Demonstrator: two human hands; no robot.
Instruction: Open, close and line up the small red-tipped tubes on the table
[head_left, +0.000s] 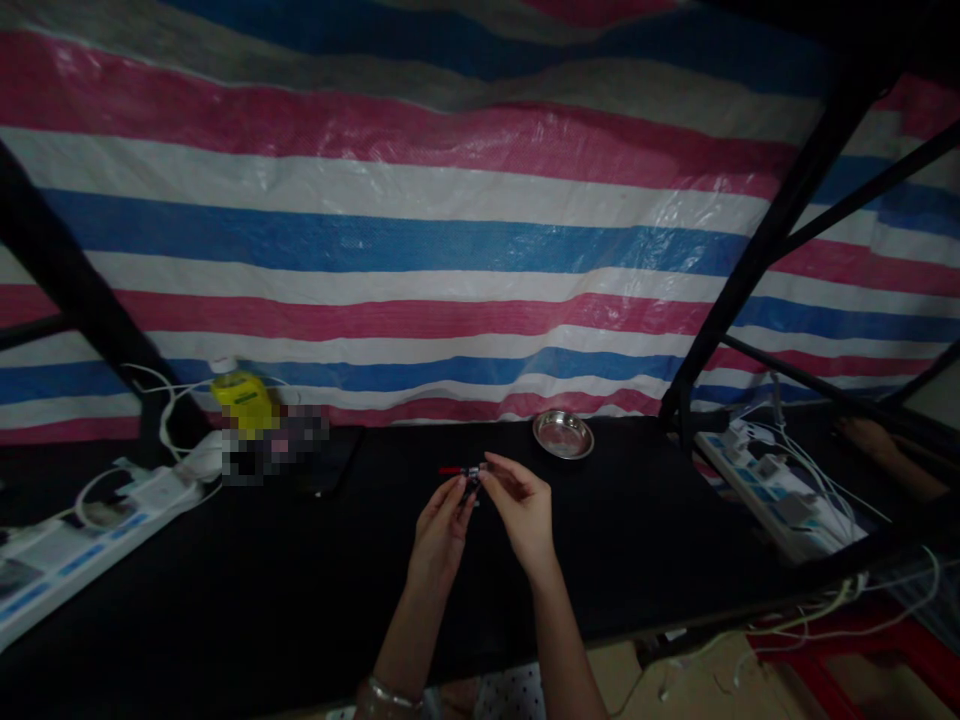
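Note:
Over the black table, my left hand [441, 530] and my right hand [525, 505] meet with their fingertips pinched on one small object [451, 470]. It has a thin red part pointing left and a dark, silvery part between the fingers. Its kind is too small and dim to make out, and the fingers hide much of it. Beyond my right hand, a round shiny metal dish [564, 437] stands near the back edge, apart from both hands.
At left are a white power strip [90, 550] with plugs and cables, and a yellow bottle [244, 400] beside a pixelated patch. Another power strip [780, 510] lies right, past a black frame post [739, 270]. Another person's hand [870, 440] rests farther right. A striped sheet [420, 240] hangs behind.

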